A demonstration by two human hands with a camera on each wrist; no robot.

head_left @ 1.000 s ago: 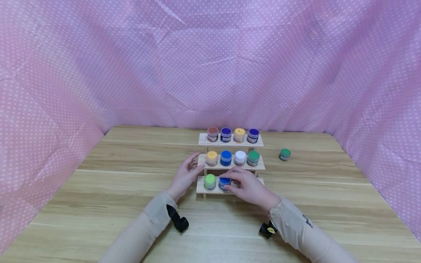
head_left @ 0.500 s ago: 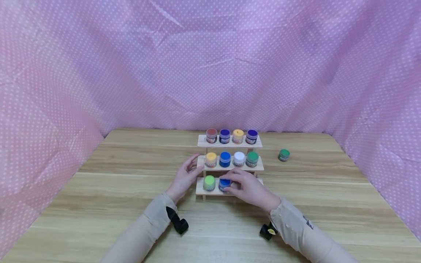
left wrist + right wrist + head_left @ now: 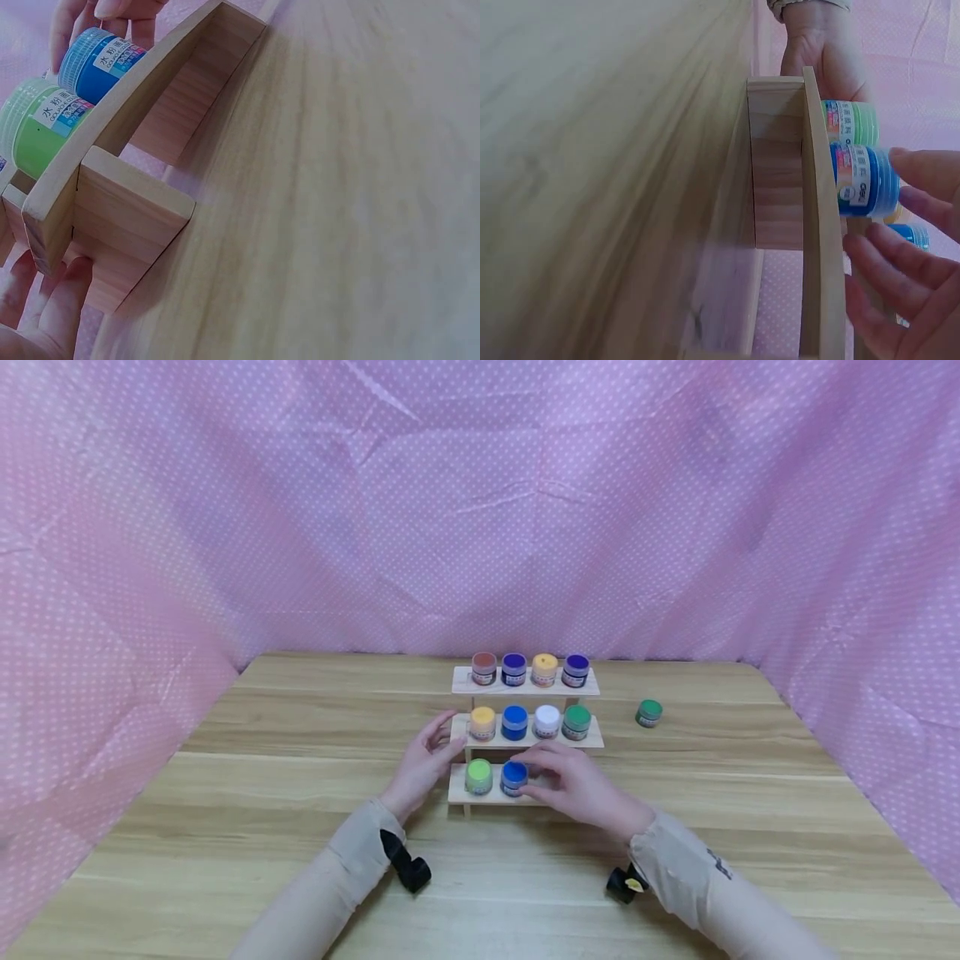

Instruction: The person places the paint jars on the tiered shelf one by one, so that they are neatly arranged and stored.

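Observation:
My left hand (image 3: 423, 764) holds the left end of a three-tier wooden stand (image 3: 459, 781), thumb and fingers about the middle shelf; in the left wrist view some fingertips are hidden behind the wood. On the bottom shelf a light green paint jar (image 3: 478, 777) and a blue paint jar (image 3: 513, 778) stand upright side by side. Just right of the blue jar is my right hand (image 3: 581, 785), its thumb and fingers spread around the jar's right side. The right wrist view shows a gap between the fingers (image 3: 889, 262) and this blue jar (image 3: 862, 180).
Jars in yellow, blue, white and green (image 3: 577, 722) line the middle shelf. Brown, purple and yellow-orange jars (image 3: 544, 669) stand on the top one. A single green jar (image 3: 649, 713) sits on the table (image 3: 750, 827) to the right. Pink dotted cloth (image 3: 480, 527) hangs behind.
My right hand has let go of the blue jar and drawn slightly to the right, showing more of its lid. The left hand stays at the stand.

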